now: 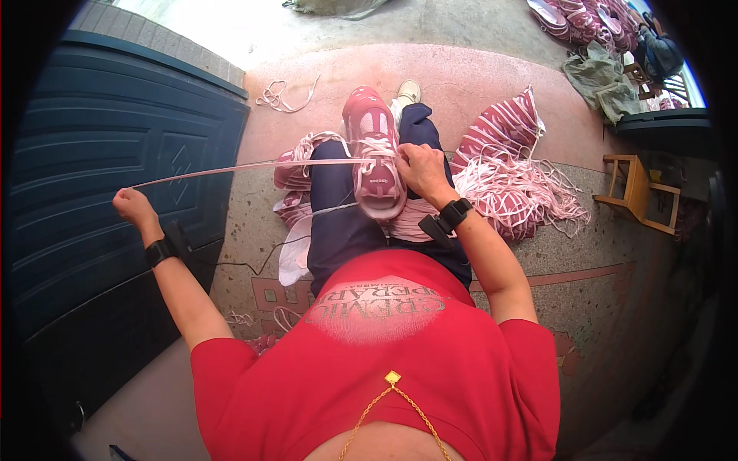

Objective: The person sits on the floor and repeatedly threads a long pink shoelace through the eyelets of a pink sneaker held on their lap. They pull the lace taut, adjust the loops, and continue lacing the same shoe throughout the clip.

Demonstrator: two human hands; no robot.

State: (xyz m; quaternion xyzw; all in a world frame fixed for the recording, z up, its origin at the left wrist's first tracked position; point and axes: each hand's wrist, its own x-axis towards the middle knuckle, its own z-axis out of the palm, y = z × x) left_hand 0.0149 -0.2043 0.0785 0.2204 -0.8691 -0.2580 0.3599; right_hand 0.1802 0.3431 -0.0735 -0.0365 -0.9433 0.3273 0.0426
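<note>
A pink and burgundy sneaker rests on my legs with its toe pointing away from me. Its pale shoelace runs taut from the eyelets out to the left. My left hand is closed on the far end of that lace, well off to the side near the dark blue door. At the sneaker's right edge, my right hand has its fingers curled and pressed against the upper, gripping it; the fingertips are partly hidden. Other loose lace lies across the sneaker's throat.
A heap of pale laces lies over burgundy-and-white shoe pieces to my right. The panelled blue door stands close on my left. A wooden stool is at right. One loose lace lies on the floor ahead.
</note>
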